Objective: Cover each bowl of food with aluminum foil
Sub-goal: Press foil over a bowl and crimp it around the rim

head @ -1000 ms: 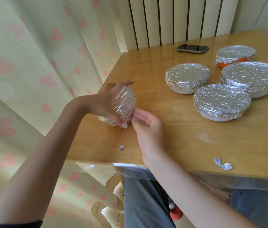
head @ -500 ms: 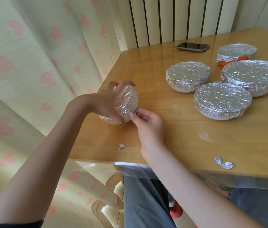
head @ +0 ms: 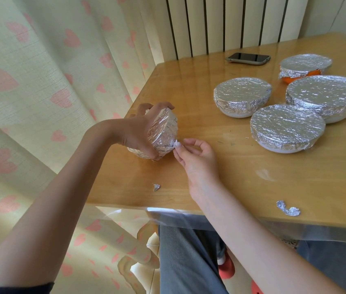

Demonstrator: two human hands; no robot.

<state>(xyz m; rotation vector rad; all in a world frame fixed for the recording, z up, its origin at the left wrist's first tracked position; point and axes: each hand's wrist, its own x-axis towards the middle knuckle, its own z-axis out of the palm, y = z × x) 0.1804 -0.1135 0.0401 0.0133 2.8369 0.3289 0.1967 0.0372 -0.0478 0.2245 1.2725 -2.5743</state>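
Small foil-wrapped bowl (head: 163, 132) tipped on edge, clasped by left grip (head: 140, 132). Right grip (head: 191, 153) pinching loose foil tab (head: 175, 143) at lower rim, directly left of right fingertips, above table (head: 252, 177).

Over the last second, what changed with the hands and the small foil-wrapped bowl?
The right hand went from flat fingers against the small foil-wrapped bowl to pinching a loose foil tab at its lower edge. The left hand keeps gripping the bowl, tilted on its side at the wooden table edge. The four foil-covered bowls, dark phone and foil scraps stayed put.
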